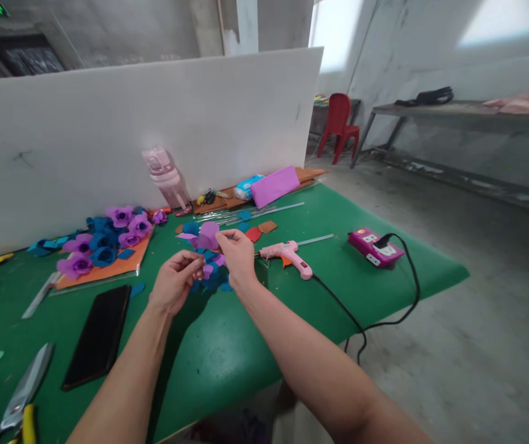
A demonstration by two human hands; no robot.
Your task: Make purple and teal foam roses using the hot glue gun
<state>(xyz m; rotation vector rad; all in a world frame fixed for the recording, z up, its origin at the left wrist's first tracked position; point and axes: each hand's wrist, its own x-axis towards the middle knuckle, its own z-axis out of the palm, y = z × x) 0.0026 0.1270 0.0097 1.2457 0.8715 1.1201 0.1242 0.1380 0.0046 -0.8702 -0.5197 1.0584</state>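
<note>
Nearest of all, scissors with yellow on the handle lie at the near left edge of the green bench, and a black phone lies flat just beyond them, to the left of the person's forearms. Past the phone both hands meet over a small heap of purple and blue foam pieces. The left hand has its fingers curled in, thumb and fingertips pinched on something too small to make out. The right hand pinches the edge of a purple foam petal, which stands up just above that heap, between the two hands and touching the right fingertips. Just right of the right hand a pink glue gun rests on the bench, its black cord trailing off the bench's near edge. Farther right of the glue gun sits a pink power strip with a black plug in it. Left of the petal and farther back, finished purple and blue foam flowers lie piled on an orange sheet. Behind the petal a pink water bottle stands against a white board, and well beyond the board's right end stands a red chair
</note>
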